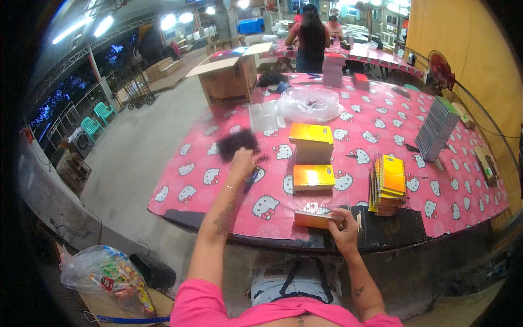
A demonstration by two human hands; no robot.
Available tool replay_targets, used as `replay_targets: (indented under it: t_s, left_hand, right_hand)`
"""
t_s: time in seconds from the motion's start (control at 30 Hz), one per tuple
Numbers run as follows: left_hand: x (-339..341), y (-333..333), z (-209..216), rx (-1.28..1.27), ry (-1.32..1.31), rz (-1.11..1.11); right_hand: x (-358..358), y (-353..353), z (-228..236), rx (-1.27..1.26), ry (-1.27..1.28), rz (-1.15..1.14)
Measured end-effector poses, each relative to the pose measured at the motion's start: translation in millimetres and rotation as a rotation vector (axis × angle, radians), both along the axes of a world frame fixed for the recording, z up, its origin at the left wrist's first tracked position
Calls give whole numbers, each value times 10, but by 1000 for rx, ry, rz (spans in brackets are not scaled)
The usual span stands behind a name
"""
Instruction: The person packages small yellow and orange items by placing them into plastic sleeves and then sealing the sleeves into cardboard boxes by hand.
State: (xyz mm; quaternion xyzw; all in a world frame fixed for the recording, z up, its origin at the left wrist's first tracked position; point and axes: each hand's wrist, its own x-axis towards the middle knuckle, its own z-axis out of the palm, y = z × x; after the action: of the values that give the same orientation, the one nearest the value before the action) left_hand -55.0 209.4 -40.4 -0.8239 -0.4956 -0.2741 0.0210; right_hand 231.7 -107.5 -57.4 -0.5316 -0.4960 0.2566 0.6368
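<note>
My left hand point(245, 162) reaches out to a pile of black binding coils point(235, 143), blurred by motion. Its fingers are closed around a black binding coil point(263, 158) that pokes out to the right. A blue-handled tool point(251, 179) lies beside the left wrist. Close to the table's front edge, my right hand point(343, 226) grips a small unbound notebook block point(311, 220), fingers and thumb at its right end. Beyond that block stand a short stack point(314, 175) and a taller stack point(310, 133) of notebook blocks with yellow-orange covers.
Coil-bound yellow notebooks point(390, 180) are piled at right. A tall notebook stack point(437, 128) leans farther off. Behind the blocks lie a clear plastic bag point(310, 103) and an open cardboard box point(229, 82). A red fan point(440, 71) stands at far right; people point(310, 41) work beyond.
</note>
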Motion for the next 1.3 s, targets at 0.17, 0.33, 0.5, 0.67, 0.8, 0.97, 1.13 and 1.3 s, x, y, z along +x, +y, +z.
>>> replay_targets:
  t_s: [0.17,0.33,0.5,0.67,0.8,0.97,1.13,1.3]
  left_hand:
    - [161,80,-225,186,76,-1]
    - [287,-3,-227,120,195,64]
    - [123,6,-165,125,78,59]
    - [352,-474,183,349,-154,35]
    - [465,-1281,198,-387,-621,-224]
    - [818,-2455,98,-487,-560,-451]
    - [765,-2329,214,-204,-669,-297]
    - [581,-2200,357,-265,-552,-261]
  right_hand:
    - [-14,14,113,-69,70,121]
    - [68,100,-121,-111,149,265]
    - [25,75,-33,-109,127,193]
    - [9,89,128,-118,90,141]
    - [88,101,-31,-137,39,220]
    - [39,151,50,-201,168,281]
    - [138,135,-58,-192,135,383]
    - [97,144,-51,-185,120,369]
